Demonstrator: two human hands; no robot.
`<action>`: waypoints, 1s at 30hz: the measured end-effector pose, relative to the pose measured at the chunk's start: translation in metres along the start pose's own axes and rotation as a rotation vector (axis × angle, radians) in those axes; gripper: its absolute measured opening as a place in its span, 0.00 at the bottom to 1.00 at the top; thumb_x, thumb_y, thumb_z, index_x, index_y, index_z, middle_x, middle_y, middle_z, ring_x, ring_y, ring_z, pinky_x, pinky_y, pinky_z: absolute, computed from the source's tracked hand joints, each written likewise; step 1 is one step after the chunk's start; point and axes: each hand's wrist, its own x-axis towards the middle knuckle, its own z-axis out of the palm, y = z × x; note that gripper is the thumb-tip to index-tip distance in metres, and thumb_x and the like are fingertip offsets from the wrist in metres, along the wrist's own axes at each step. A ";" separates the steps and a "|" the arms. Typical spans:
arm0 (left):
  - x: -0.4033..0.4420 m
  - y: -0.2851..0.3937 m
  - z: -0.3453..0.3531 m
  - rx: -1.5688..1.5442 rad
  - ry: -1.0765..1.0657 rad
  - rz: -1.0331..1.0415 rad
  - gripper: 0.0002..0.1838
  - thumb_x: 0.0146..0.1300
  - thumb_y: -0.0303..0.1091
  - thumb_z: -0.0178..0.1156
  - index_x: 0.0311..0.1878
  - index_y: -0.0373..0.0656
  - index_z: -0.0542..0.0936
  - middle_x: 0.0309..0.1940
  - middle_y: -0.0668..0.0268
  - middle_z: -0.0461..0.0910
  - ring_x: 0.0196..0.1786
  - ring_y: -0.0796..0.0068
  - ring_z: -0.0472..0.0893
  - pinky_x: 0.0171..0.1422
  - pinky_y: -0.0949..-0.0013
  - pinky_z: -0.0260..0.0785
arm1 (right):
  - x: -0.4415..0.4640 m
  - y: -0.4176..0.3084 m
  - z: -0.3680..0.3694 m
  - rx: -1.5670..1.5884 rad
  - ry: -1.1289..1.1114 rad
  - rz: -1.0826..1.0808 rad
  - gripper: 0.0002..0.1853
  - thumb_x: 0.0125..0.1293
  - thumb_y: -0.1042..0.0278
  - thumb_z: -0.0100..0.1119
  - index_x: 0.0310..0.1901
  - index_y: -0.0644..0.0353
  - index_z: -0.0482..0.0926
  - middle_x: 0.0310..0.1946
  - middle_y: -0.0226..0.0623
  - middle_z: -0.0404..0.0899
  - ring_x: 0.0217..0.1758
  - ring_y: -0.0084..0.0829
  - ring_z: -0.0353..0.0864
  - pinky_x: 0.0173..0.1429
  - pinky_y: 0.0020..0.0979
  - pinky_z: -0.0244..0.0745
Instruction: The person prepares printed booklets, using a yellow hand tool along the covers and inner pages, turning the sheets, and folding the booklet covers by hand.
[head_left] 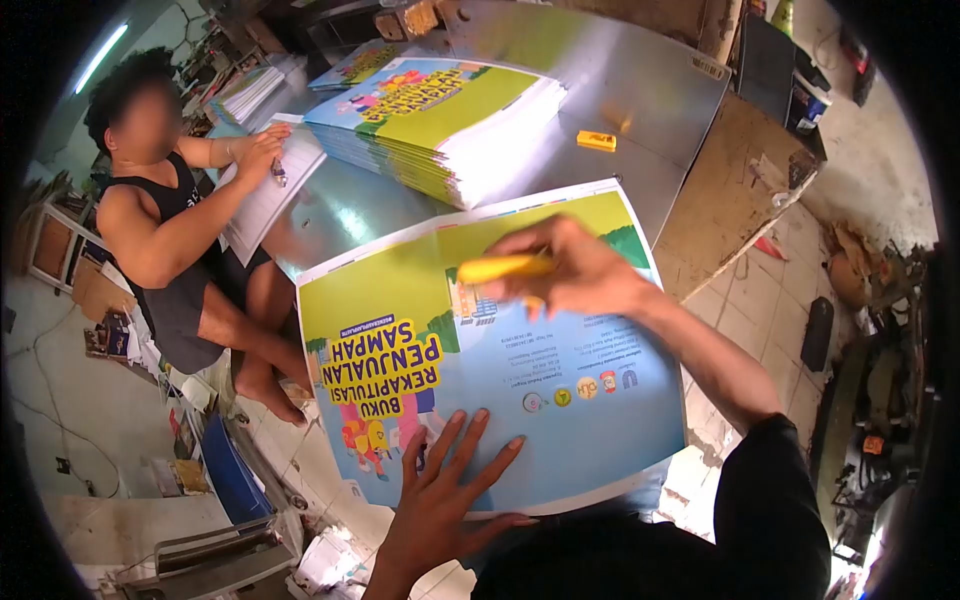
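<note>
At a metal table above tiled floor: left hand splayed on cover, right hand around yellow object

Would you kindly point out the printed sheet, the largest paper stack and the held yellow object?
Printed sheet (480, 363): head view, blue middle.
Largest paper stack (438, 131): head view, green top.
Held yellow object (503, 268): head view, blurred side.

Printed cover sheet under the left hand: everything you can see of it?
The cover sheet looks like paper, green above blue with white margins, its BUKU REKAPITULASI PENJUALAN SAMPAH title upside down at left, logos at right. It lies open, its far edge over the metal table. The left hand rests on it.
</note>
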 end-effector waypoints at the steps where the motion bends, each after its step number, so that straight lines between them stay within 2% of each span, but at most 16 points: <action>1: 0.001 -0.003 0.002 0.003 0.016 0.003 0.48 0.48 0.65 0.76 0.74 0.67 0.73 0.82 0.59 0.55 0.85 0.54 0.51 0.84 0.40 0.39 | 0.003 0.004 -0.016 -0.289 0.163 -0.105 0.19 0.65 0.63 0.71 0.54 0.64 0.86 0.38 0.41 0.90 0.31 0.34 0.87 0.44 0.37 0.84; 2: 0.000 -0.005 0.004 0.022 0.018 0.017 0.49 0.47 0.68 0.75 0.75 0.68 0.72 0.82 0.60 0.55 0.85 0.54 0.51 0.84 0.39 0.39 | 0.009 0.018 -0.034 -0.595 0.382 -0.400 0.17 0.66 0.62 0.69 0.53 0.60 0.87 0.42 0.48 0.90 0.32 0.41 0.89 0.45 0.39 0.84; 3: -0.002 -0.006 0.004 0.038 0.018 0.029 0.51 0.46 0.71 0.73 0.76 0.70 0.71 0.82 0.61 0.56 0.85 0.55 0.52 0.84 0.38 0.39 | 0.011 0.018 -0.053 -0.779 0.486 -0.496 0.16 0.69 0.61 0.65 0.54 0.59 0.86 0.41 0.54 0.88 0.38 0.51 0.88 0.47 0.42 0.84; 5: -0.002 -0.006 -0.002 0.059 -0.001 0.047 0.51 0.47 0.71 0.72 0.76 0.69 0.70 0.83 0.61 0.55 0.84 0.55 0.52 0.85 0.39 0.39 | 0.013 0.035 -0.092 -1.022 0.530 -0.415 0.17 0.72 0.60 0.62 0.56 0.60 0.83 0.36 0.57 0.85 0.38 0.58 0.85 0.47 0.43 0.84; 6: -0.001 -0.007 -0.006 0.081 -0.033 0.066 0.50 0.48 0.72 0.71 0.76 0.69 0.70 0.83 0.61 0.55 0.84 0.55 0.52 0.85 0.40 0.40 | 0.013 0.040 -0.103 -1.027 0.523 -0.429 0.17 0.72 0.60 0.62 0.56 0.60 0.83 0.36 0.57 0.85 0.38 0.58 0.85 0.47 0.43 0.84; 8: -0.001 -0.014 -0.012 0.037 -0.027 0.089 0.48 0.52 0.71 0.69 0.77 0.69 0.69 0.82 0.62 0.56 0.84 0.56 0.53 0.84 0.40 0.41 | 0.017 0.048 -0.118 -1.017 0.552 -0.098 0.16 0.72 0.62 0.61 0.56 0.59 0.82 0.44 0.53 0.85 0.49 0.54 0.85 0.54 0.49 0.80; 9: -0.002 -0.015 -0.012 -0.005 -0.033 0.119 0.46 0.56 0.71 0.66 0.78 0.68 0.68 0.82 0.62 0.57 0.84 0.56 0.54 0.84 0.40 0.43 | 0.019 0.054 -0.119 -1.025 0.541 -0.113 0.16 0.72 0.62 0.61 0.56 0.59 0.82 0.44 0.53 0.85 0.49 0.54 0.85 0.54 0.49 0.80; 11: -0.004 -0.014 -0.010 -0.021 -0.004 0.105 0.46 0.57 0.70 0.66 0.78 0.68 0.68 0.82 0.62 0.57 0.84 0.57 0.55 0.84 0.41 0.43 | 0.020 0.066 -0.111 -1.413 0.737 -0.309 0.15 0.71 0.62 0.61 0.55 0.55 0.84 0.58 0.48 0.81 0.64 0.49 0.77 0.63 0.57 0.71; 12: -0.004 -0.014 -0.010 -0.029 0.007 0.103 0.45 0.57 0.70 0.66 0.78 0.68 0.68 0.82 0.63 0.58 0.84 0.58 0.56 0.84 0.43 0.44 | 0.021 0.059 -0.101 -1.275 0.662 -0.259 0.15 0.68 0.62 0.63 0.54 0.53 0.85 0.66 0.42 0.76 0.74 0.46 0.66 0.70 0.63 0.60; 13: -0.004 -0.014 -0.009 -0.025 0.013 0.096 0.45 0.57 0.70 0.66 0.78 0.68 0.68 0.82 0.63 0.58 0.84 0.58 0.56 0.84 0.43 0.44 | 0.017 0.033 -0.078 -1.357 0.569 -0.400 0.16 0.70 0.66 0.62 0.57 0.59 0.83 0.60 0.45 0.80 0.67 0.45 0.73 0.70 0.50 0.68; 15: -0.005 -0.012 -0.005 -0.046 0.050 0.102 0.44 0.58 0.66 0.67 0.78 0.66 0.68 0.82 0.63 0.58 0.84 0.59 0.56 0.84 0.43 0.44 | 0.035 0.031 -0.048 -1.011 0.336 -0.721 0.17 0.66 0.79 0.62 0.57 0.65 0.81 0.53 0.49 0.83 0.55 0.50 0.82 0.61 0.43 0.79; 18: -0.005 -0.010 -0.003 -0.045 0.073 0.094 0.45 0.59 0.63 0.69 0.78 0.65 0.68 0.82 0.65 0.59 0.84 0.61 0.56 0.83 0.45 0.46 | 0.047 -0.004 0.005 -0.884 -0.006 -0.473 0.30 0.62 0.81 0.55 0.69 0.67 0.71 0.58 0.56 0.80 0.61 0.53 0.80 0.65 0.44 0.78; 22: -0.007 -0.008 -0.002 -0.051 0.053 0.064 0.44 0.59 0.61 0.70 0.78 0.64 0.67 0.81 0.66 0.60 0.83 0.63 0.57 0.82 0.47 0.48 | 0.088 0.010 0.039 -1.243 0.140 -0.564 0.31 0.64 0.76 0.55 0.69 0.74 0.66 0.53 0.62 0.80 0.61 0.55 0.80 0.66 0.47 0.77; 24: -0.008 -0.012 0.003 -0.075 0.099 0.086 0.46 0.53 0.62 0.74 0.76 0.63 0.72 0.80 0.69 0.63 0.83 0.65 0.58 0.83 0.49 0.46 | 0.092 -0.004 0.042 -1.353 -0.016 -0.336 0.29 0.63 0.73 0.57 0.66 0.75 0.68 0.49 0.63 0.81 0.60 0.54 0.80 0.65 0.49 0.76; 28: -0.008 -0.013 0.008 -0.067 0.126 0.092 0.46 0.52 0.62 0.75 0.75 0.64 0.73 0.79 0.69 0.64 0.82 0.66 0.60 0.82 0.50 0.47 | 0.093 -0.018 0.038 -1.353 0.081 -0.436 0.27 0.65 0.70 0.58 0.65 0.74 0.69 0.47 0.63 0.81 0.57 0.54 0.81 0.64 0.51 0.76; 30: -0.010 -0.014 0.007 -0.041 0.130 0.113 0.46 0.57 0.63 0.71 0.78 0.64 0.68 0.80 0.71 0.63 0.83 0.68 0.58 0.81 0.50 0.47 | 0.092 -0.037 0.033 -1.187 0.092 -0.388 0.30 0.70 0.60 0.62 0.68 0.69 0.70 0.43 0.55 0.84 0.54 0.50 0.82 0.62 0.46 0.76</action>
